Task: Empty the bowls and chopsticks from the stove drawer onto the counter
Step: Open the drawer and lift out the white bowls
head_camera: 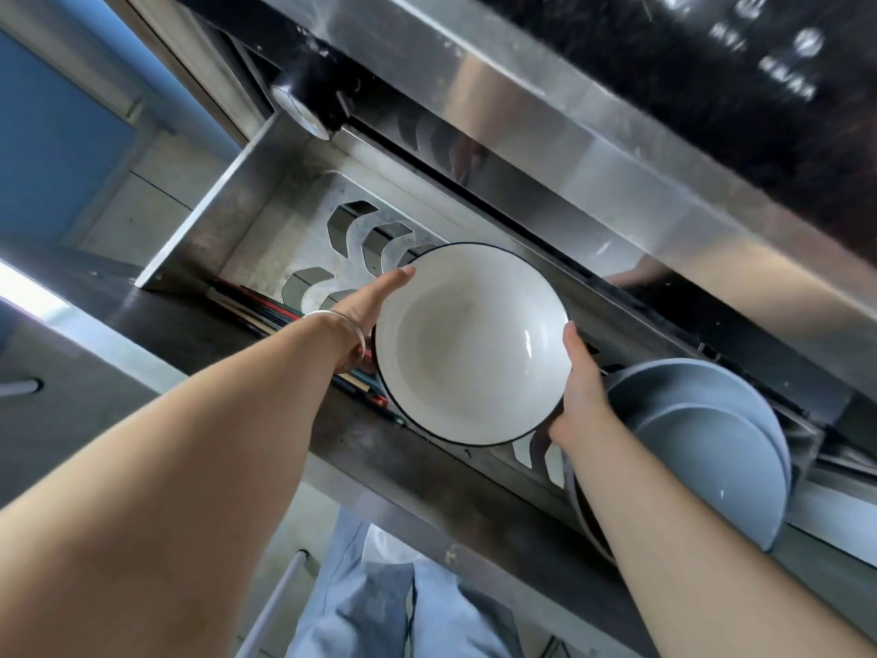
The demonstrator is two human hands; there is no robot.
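Stainless steel forms the open stove drawer [247, 216], whose left wall runs up toward a black knob [308, 95] at its far left corner. On the drawer floor sits a metal rack [360, 239] with curved slots cut in rows. Along the drawer's near edge, toward the left, lie the chopsticks [265, 313], dark and reddish sticks bundled lengthwise, partly hidden under the left forearm.

Next comes the left hand [365, 301], with a thin silver bangle [339, 325] at its wrist. Its fingers are stretched out straight and pressed flat against the left rim of the white bowl [470, 344]; the fingers do not curl round it. That bowl, white inside with a thin dark rim, is tilted so its hollow faces the camera, and it is held over the middle of the drawer, above the rack slots. The right hand [581, 387] grips its right rim, thumb lying over the inner edge and the other fingers hidden behind the bowl.

Just beyond the right hand, toward the drawer's right end, two grey bowls [712, 444] stand on edge in the rack, one nested before the other. Above the drawer runs the stove's steel front [593, 149], with a black glass top [712, 49] at the upper right corner. Below the drawer's near edge, pale blue trousers [379, 600] show.
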